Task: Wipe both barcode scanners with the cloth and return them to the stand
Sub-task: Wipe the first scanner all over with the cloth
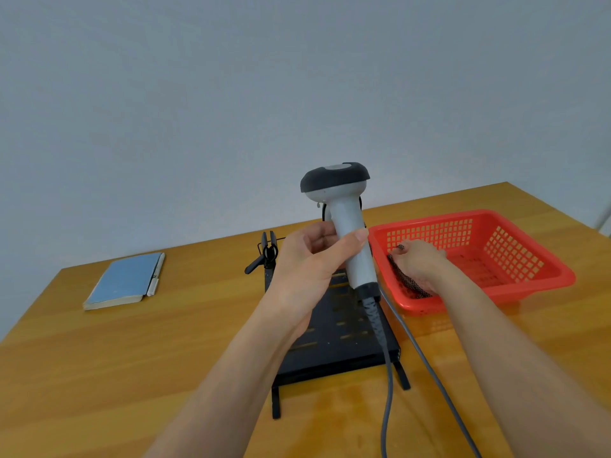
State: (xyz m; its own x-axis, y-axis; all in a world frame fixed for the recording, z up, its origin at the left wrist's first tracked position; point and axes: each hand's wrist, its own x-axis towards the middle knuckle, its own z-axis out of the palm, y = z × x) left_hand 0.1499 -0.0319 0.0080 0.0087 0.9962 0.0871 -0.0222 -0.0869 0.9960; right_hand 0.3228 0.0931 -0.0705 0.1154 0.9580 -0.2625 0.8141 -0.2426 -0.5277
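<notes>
One grey plastic barcode scanner (347, 226) stands upright, gripped by the left hand (310, 259) | right hand (418, 266) nearer, grabbing the dark netted cloth (405, 279) in the red plastic basket (515, 256)

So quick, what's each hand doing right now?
Left hand: holding the grey barcode scanner upright by its handle.
Right hand: in the red basket, gripping the dark patterned cloth.

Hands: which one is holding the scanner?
The left hand grips the scanner by its grey handle. The right hand is down in the red basket on a dark cloth.
</notes>
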